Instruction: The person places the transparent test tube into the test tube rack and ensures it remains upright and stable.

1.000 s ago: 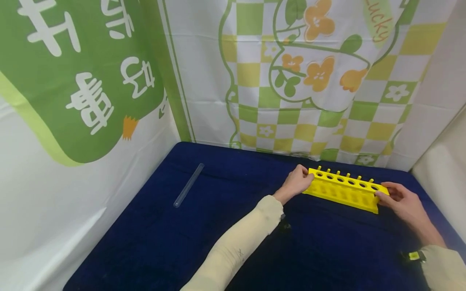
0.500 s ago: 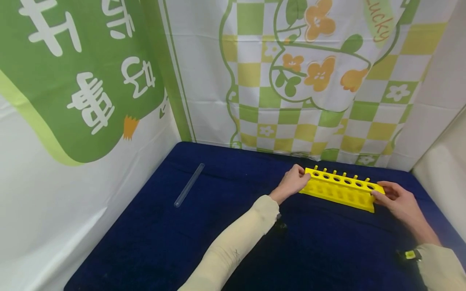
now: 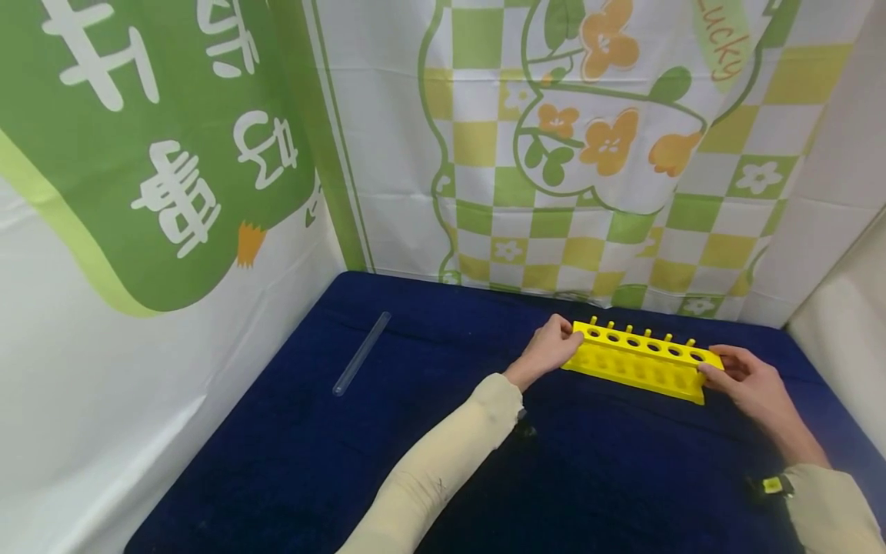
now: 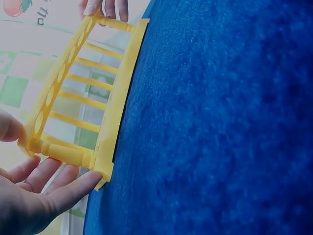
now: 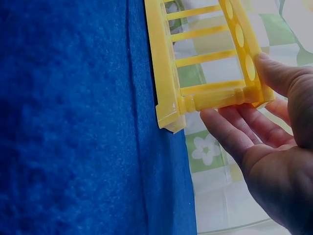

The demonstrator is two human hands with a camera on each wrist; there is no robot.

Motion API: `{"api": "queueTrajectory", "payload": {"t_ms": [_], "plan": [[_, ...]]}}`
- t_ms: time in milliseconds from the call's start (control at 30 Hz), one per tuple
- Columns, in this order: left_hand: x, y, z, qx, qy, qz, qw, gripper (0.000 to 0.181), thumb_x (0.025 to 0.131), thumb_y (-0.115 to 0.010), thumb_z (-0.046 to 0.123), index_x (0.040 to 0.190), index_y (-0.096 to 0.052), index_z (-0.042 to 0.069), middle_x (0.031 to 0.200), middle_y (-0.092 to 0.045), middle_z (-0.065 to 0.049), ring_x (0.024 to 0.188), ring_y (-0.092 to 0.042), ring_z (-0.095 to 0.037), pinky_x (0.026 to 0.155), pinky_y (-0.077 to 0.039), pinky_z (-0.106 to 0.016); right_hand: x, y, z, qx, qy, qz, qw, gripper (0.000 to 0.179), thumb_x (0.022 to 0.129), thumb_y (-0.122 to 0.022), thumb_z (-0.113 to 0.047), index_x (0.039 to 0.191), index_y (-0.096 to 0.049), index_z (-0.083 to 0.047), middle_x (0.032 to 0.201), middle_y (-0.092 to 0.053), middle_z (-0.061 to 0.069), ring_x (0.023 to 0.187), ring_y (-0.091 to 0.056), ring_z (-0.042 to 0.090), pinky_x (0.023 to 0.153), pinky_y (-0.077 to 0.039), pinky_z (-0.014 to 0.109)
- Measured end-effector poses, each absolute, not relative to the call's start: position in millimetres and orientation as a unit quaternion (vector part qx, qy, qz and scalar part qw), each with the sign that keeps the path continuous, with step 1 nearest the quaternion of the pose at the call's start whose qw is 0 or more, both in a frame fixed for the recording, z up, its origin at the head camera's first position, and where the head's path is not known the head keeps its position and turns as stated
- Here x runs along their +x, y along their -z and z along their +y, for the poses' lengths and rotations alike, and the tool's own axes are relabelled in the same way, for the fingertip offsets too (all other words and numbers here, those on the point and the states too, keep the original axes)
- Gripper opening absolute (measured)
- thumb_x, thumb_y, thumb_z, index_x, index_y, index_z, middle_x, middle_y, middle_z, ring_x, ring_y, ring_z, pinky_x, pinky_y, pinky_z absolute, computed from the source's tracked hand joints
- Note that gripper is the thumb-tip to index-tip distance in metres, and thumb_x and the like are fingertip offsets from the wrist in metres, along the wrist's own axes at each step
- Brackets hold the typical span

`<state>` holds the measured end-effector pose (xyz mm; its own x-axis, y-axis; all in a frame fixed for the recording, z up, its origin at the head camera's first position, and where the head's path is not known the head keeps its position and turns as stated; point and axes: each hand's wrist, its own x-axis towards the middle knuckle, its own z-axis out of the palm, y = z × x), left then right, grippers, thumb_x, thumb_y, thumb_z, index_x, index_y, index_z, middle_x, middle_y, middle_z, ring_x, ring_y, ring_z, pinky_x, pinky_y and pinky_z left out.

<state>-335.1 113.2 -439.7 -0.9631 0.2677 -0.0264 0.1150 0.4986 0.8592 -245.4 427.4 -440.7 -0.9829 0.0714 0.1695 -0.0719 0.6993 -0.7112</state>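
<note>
A yellow test tube rack (image 3: 633,362) stands upright at the right rear of the blue-covered table, its row of round holes bare and thin pegs rising along its back. My left hand (image 3: 547,348) grips the rack's left end, thumb at the top bar and fingers around the end post, as the left wrist view shows. At the other end my right hand (image 3: 754,385) holds the rack the same way; in the right wrist view its thumb (image 5: 279,73) presses the top bar. Far to the left, a clear test tube (image 3: 362,354) lies on the cloth, apart from both hands.
Dark blue cloth (image 3: 277,462) covers the tabletop. Printed curtains hang behind (image 3: 484,154) and at the left, and a pale curtain (image 3: 844,308) closes off the right side. The rack sits close to the rear curtain.
Both hands have shifted the rack a little to the left across the cloth, keeping hold of its ends. The test tube stays where it was.
</note>
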Motion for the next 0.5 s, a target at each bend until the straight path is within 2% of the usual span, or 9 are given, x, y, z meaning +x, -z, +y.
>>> {"api": "queueTrajectory", "payload": {"t_ms": [500], "plan": [[-332, 439, 99, 0.114, -0.480, 0.866, 0.085, 0.027, 0.098, -0.052, 0.044, 0.111, -0.050, 0.021, 0.111, -0.059, 0.000, 0.086, -0.057, -0.011, 0.075, -0.050, -0.028, -246, 436, 414, -0.011, -0.371, -0.925, 0.084, 0.067, 0.097, -0.058, -0.041, 0.140, -0.042, 0.007, 0.122, -0.055, 0.030, 0.077, -0.052, -0.017, 0.067, -0.058, 0.024]]}}
